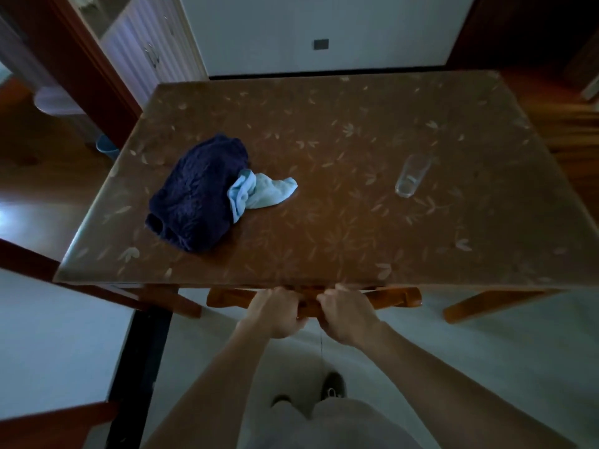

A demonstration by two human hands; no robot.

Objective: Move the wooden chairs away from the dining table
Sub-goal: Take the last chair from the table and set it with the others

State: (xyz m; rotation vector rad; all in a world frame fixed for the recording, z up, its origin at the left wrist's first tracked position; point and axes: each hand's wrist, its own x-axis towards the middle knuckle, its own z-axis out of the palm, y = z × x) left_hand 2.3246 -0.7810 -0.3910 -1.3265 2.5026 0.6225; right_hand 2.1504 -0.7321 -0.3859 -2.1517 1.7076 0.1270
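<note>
Here left hand (pixel 275 314) and right hand (pixel 348 317) clutch the wooden chair (pixel 390 297) tucked under the table (pixel 324 215).

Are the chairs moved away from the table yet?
Not yet. Nothing looks done: the wooden chair sits tucked under the dining table. In hand: the left hand and right hand both grip its top rail. Left: pulling it out, then any other chairs, which I cannot count from here.

The dining table (pixel 324 189) hides most of the wooden chair (pixel 389 298).
</note>
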